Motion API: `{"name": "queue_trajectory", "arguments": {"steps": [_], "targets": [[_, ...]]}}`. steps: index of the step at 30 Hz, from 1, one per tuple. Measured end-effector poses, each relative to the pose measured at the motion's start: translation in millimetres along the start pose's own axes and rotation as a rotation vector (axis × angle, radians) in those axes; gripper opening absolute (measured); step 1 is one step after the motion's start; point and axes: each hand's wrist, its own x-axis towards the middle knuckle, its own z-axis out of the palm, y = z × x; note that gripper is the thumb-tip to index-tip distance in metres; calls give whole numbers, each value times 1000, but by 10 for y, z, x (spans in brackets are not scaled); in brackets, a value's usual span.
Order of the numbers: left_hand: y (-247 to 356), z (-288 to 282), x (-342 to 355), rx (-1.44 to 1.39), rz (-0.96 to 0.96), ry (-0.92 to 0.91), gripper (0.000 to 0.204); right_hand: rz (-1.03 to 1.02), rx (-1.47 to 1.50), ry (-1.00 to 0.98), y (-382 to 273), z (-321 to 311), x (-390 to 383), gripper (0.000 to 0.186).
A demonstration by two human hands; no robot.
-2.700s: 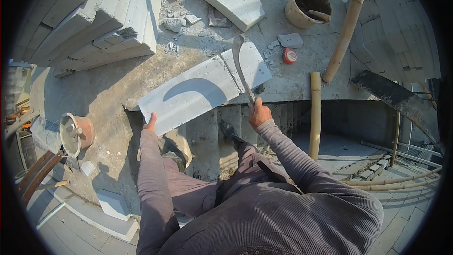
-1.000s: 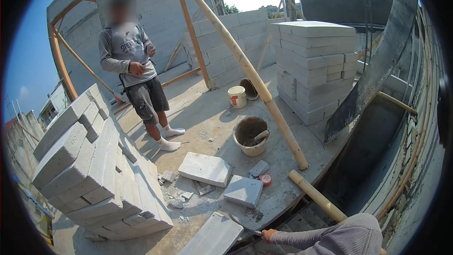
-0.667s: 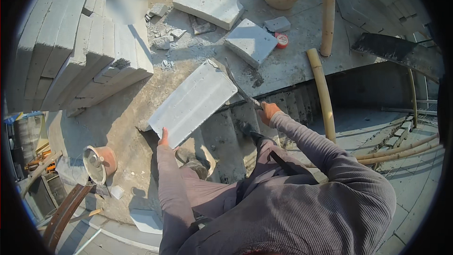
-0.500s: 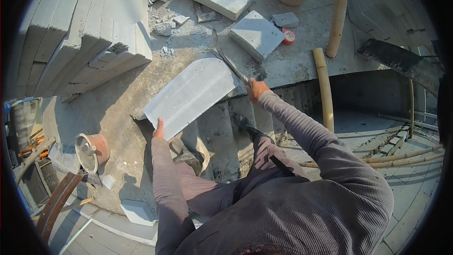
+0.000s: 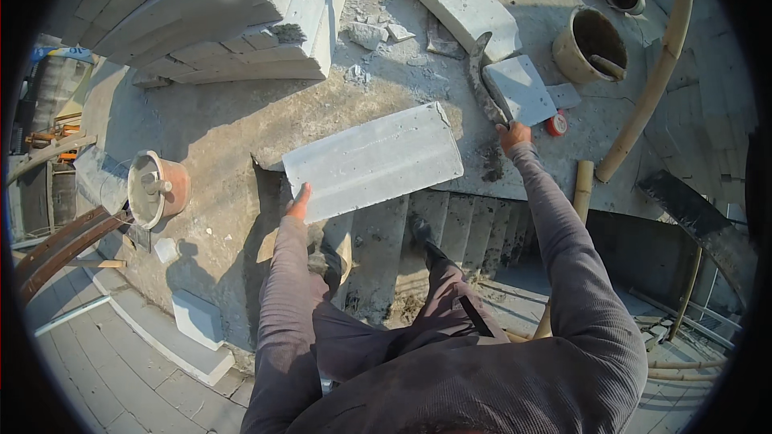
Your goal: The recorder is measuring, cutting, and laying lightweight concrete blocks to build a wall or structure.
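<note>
Curved blade [image 5: 480, 84]: moved from long block [image 5: 374, 161] to alongside short block [image 5: 521, 90].
Right hand [image 5: 515, 137]: wrapped around the blade's lower end.
Left hand [image 5: 298, 202]: grips long block above stairs [image 5: 378, 249]; best steady, clear of blade.

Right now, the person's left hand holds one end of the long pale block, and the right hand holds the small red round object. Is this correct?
Not entirely: the right hand holds a curved blade; the small red round object lies apart from it, as the head view shows. The left hand does hold one end of the long pale block.
</note>
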Motion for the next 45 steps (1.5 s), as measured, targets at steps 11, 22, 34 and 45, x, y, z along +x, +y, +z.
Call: {"name": "queue_trajectory", "arguments": {"steps": [11,22,34,45], "targets": [[-153,148,-135,181,-193,2,108,-374,176,253,-632,185,-605,44],[-386,279,-893,-211,-142,294,116,40,815,-347,-1424,976,30,84],[-1141,-157,-4020,-391,378,855,82,-246,937,-745,-2838,808,-1516,62],[-2017,100,-4933,-791,333,1185,62,-890,380,-716,-3882,1614,-3053,62]]}}
